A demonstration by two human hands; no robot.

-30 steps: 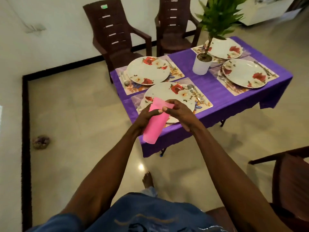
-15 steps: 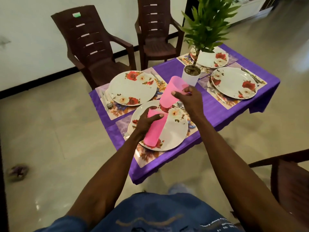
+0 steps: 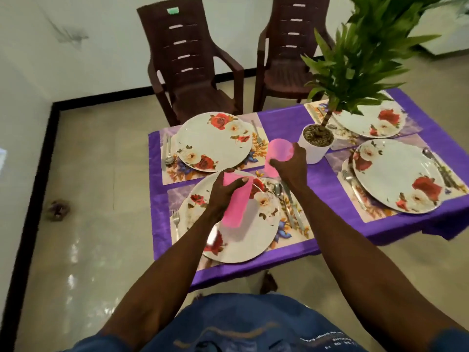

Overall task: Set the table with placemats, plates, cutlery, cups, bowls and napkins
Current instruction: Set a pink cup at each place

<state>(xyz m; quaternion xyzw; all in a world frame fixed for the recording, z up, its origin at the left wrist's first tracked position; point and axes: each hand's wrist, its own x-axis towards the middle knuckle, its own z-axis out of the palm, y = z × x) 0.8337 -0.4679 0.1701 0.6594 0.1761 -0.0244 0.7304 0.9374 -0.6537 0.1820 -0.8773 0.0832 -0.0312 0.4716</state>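
While gripped, pink cup (image 3: 278, 154) in right hand (image 3: 291, 165), above table (image 3: 319, 179)

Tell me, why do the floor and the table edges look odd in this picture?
Head view: bright glare patches shine on the glossy floor at lower left; the wide-angle lens bends the table edges and tilts the chairs; the cups in the left hand look slightly soft; the plant leaves blur near the top.

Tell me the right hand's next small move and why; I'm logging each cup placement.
Probably lower the pink cup in the right hand onto the purple cloth beside the near plate, by its spoon. No cup stands on the table yet; the left hand holds the remaining stack.
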